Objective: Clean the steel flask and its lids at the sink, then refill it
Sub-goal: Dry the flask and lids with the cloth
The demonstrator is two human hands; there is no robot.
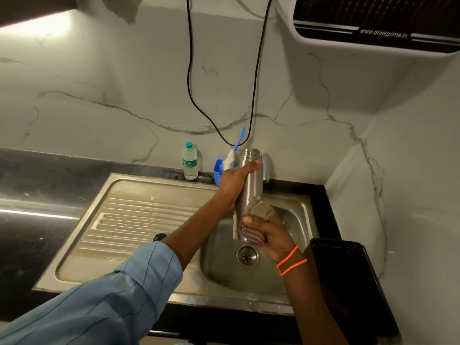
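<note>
Blue striped sleeve (104,295) fills the bottom left of my feed, that's the left arm reaching out over the sink (154,220). Left hand (234,183) is wrapped around the upper half of the steel flask (249,185), which is held upright-ish, tilted a bit, right over the basin and above the drain (247,256). Mouth of the flask is open, no lid on it. Right hand (267,235) has fingers curled around a scrub pad (258,215), pressing it against the lower part of the flask body. Orange thread bracelet (291,261) on that wrist.

Where I think we are: mid-scrub on the outside of the flask. I can't see any water running, and the tap (265,168) is mostly hidden behind the flask anyway. Can't spot the lids anywhere in view, so no idea if they're washed. My guess is lids, rinsing and the refill are all left to do.

Other stuff around: a blue-handled bottle brush (235,151) standing in a blue holder (218,171) at the back of the desk, a small plastic water bottle (190,161) beside it, a dark plastic basket (348,282) to the right of the sink, and a water purifier (373,21) on the wall with black cables (190,78) hanging down.
</note>
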